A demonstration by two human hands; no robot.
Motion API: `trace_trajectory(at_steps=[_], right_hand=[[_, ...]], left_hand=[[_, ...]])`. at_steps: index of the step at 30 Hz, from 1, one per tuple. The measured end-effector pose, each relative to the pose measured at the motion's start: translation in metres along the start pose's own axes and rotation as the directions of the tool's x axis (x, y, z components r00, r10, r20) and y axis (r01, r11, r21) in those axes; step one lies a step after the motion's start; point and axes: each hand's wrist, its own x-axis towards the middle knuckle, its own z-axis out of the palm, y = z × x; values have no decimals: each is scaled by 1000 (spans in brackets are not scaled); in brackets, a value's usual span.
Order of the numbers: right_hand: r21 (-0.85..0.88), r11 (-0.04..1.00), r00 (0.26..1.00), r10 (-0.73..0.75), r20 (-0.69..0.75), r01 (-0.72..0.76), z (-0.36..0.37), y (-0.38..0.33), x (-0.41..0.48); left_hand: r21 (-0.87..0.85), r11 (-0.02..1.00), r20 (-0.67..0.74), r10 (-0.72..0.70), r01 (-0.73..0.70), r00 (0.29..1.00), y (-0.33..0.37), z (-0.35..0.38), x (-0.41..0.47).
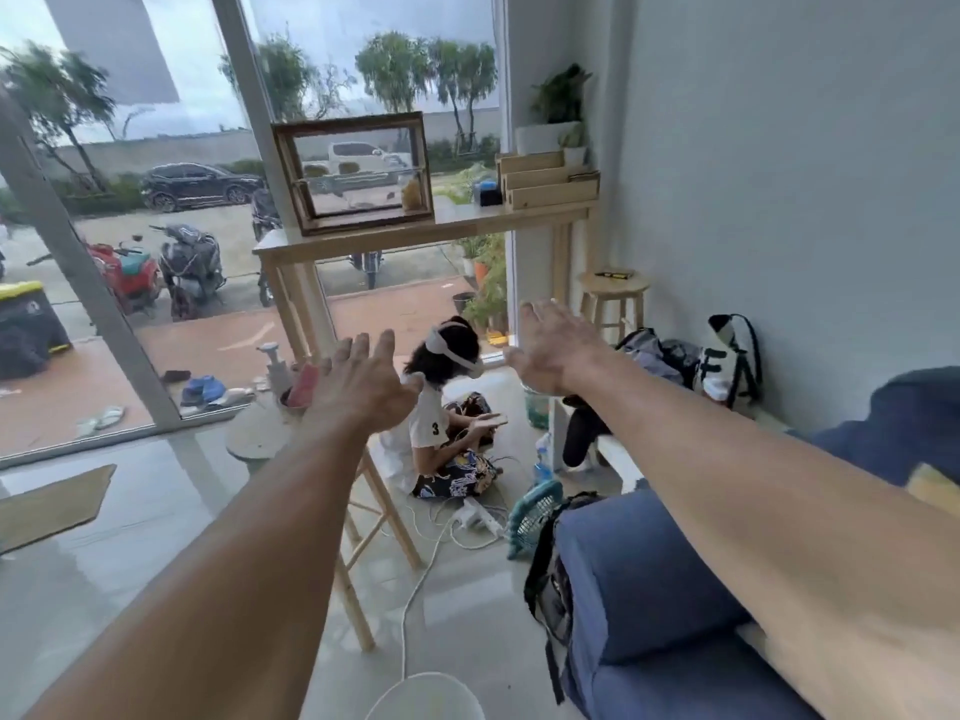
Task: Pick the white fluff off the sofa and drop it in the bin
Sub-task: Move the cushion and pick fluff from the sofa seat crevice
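Both my arms stretch straight out in front of me, well above the floor. My left hand (358, 381) is open with its fingers spread and holds nothing. My right hand (553, 350) is open too, palm down and empty. The blue sofa (654, 605) lies at the lower right, under my right forearm. A round white rim (426, 693) shows at the bottom edge; I cannot tell whether it is the bin. No white fluff shows on the visible part of the sofa.
A person (447, 407) sits on the floor ahead beside cables and a power strip (475, 517). A wooden stool (363, 511) stands under my left arm. A tall wooden table (415, 233), a small fan (532, 517) and bags (550, 579) crowd the sofa's end.
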Motion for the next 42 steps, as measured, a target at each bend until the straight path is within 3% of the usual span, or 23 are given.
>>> trace_trajectory(at_steps=[4, 9, 13, 19, 25, 31, 42], right_hand=[[-28, 979, 979, 200, -45, -201, -13, 53, -22], [-24, 903, 899, 425, -108, -430, -19, 109, -73], [-28, 778, 776, 622, -103, -627, -20, 158, -140], [-21, 599, 597, 793, -121, -800, -14, 235, -228], [-12, 447, 446, 891, -83, -894, 5, 312, -308], [6, 357, 357, 934, -11, -934, 44, 360, -359], [65, 133, 145, 959, 243, -989, 177, 409, -406]], left_hand=[[-67, 971, -7, 230, -230, 973, 55, 1, 26], [-115, 893, 0, 437, -434, 899, 123, 13, 38], [-167, 760, 13, 639, -628, 769, 204, 26, 20], [-192, 605, 3, 788, -773, 616, 319, 45, -17], [-240, 482, 44, 873, -843, 486, 427, 82, -66], [-275, 412, 110, 911, -868, 398, 491, 131, -91], [-336, 452, 386, 866, -827, 316, 551, 280, -78]])
